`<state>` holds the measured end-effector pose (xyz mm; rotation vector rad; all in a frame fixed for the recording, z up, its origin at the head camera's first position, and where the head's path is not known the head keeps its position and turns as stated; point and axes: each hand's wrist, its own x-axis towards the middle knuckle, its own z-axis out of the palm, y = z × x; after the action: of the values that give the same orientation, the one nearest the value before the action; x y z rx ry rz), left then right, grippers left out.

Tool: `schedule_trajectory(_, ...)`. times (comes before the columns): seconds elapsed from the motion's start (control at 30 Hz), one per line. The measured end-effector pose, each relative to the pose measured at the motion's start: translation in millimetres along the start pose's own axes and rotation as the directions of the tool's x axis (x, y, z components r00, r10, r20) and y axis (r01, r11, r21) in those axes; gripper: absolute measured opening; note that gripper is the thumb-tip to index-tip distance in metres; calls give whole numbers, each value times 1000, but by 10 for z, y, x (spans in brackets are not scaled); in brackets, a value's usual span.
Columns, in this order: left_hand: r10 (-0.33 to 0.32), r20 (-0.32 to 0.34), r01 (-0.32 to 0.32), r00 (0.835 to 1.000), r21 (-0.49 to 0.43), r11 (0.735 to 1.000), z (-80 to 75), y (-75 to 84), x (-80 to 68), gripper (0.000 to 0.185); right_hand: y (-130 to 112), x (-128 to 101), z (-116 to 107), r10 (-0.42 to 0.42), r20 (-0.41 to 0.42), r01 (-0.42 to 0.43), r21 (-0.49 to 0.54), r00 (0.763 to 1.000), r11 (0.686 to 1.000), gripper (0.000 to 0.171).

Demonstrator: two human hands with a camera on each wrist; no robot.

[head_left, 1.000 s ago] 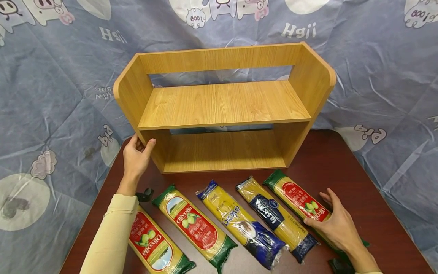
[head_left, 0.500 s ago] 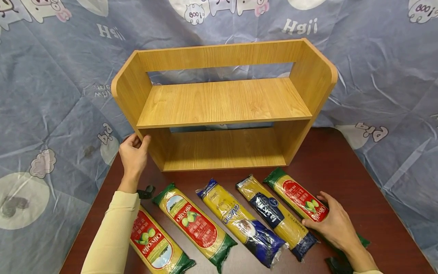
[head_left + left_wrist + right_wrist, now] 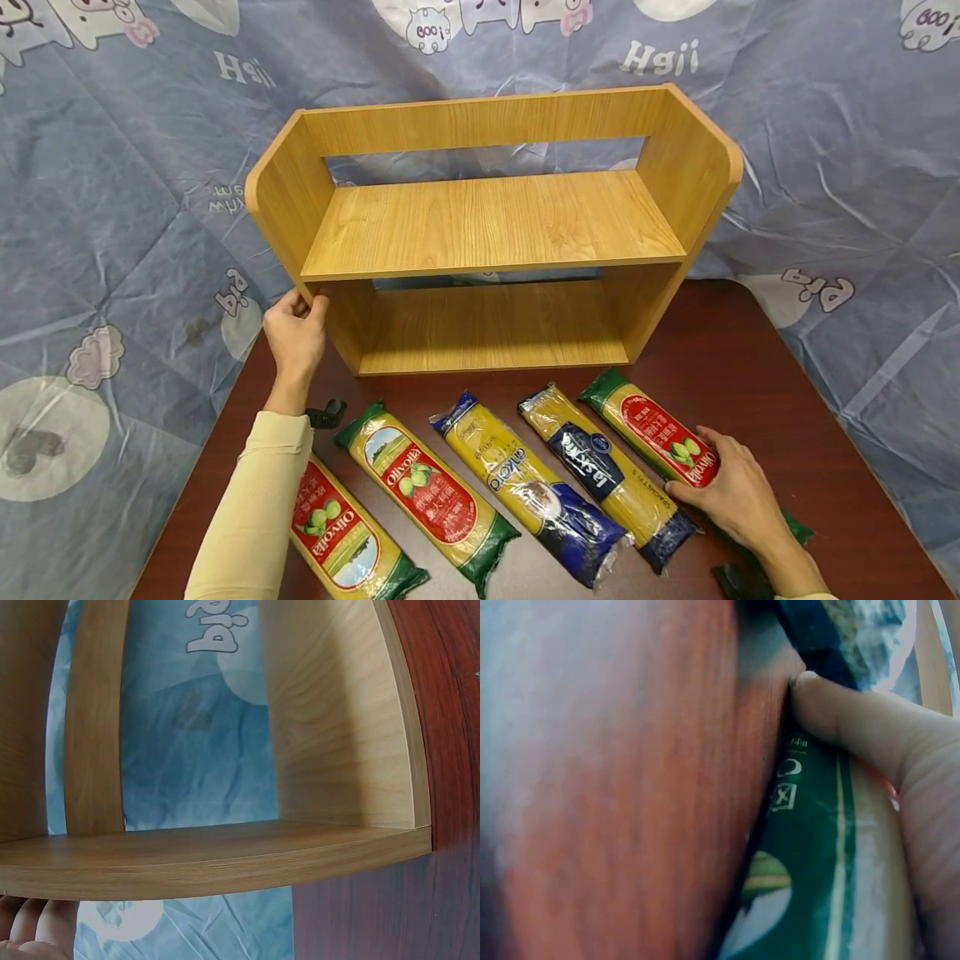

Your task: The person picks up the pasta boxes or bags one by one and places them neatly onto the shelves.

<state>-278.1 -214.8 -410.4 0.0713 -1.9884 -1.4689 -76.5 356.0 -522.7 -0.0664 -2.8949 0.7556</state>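
We see a wooden shelf unit (image 3: 491, 229) standing at the back of a dark red worktop (image 3: 750, 367), with 2 levels open to the front and a blue printed sheet (image 3: 112, 208) hanging behind it. Our left hand (image 3: 295, 333) has its grip on the unit's left side panel, low down where that panel meets the middle board, thumb at the front edge and fingers curled round the outer face. The left wrist view shows the edge of the middle board and the curved side wall close up, with fingertips (image 3: 34, 930) showing at the bottom left corner. In front of the unit lie 5 spaghetti packs side by side, all slanted the same way. Our right hand (image 3: 738, 500) rests on the rightmost pack (image 3: 660, 437), a green-ended one with a red label, covering its near end; the thumb lies along the pack's left edge and the fingers curl over the right edge, so the grip closes round the pack, which still lies flat on the worktop. The right wrist view shows the thumb (image 3: 855, 727) pressed against the green wrapper just where it meets the wood. Next to it lies a blue-labelled pack (image 3: 607, 475).
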Motion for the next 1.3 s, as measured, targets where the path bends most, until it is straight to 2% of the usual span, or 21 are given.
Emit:
schedule_trajectory(0.17,-1,2,1,1000,12,1000,-3,11,12,23,5,2,-11,-9,-11,8,-19,1000,1000,100)
schedule_trajectory(0.4,-22,-4,22,1000,28,999,-7,22,41,21,-10,11,-34,22,6,-21,-22,1000,1000,95)
schedule_trajectory(0.67,-63,-18,63,998,20,998,-17,133,56,20,-49,24,-57,31,3,-31,-21,1000,999,88)
schedule_trajectory(0.97,-28,-26,30,999,68,997,-8,199,91,14,-95,39,-87,62,59,-61,-8,996,998,82)
schedule_trajectory(1.3,-16,-22,18,1000,79,997,4,219,87,14,-126,48,-153,42,65,-41,-9,997,999,74)
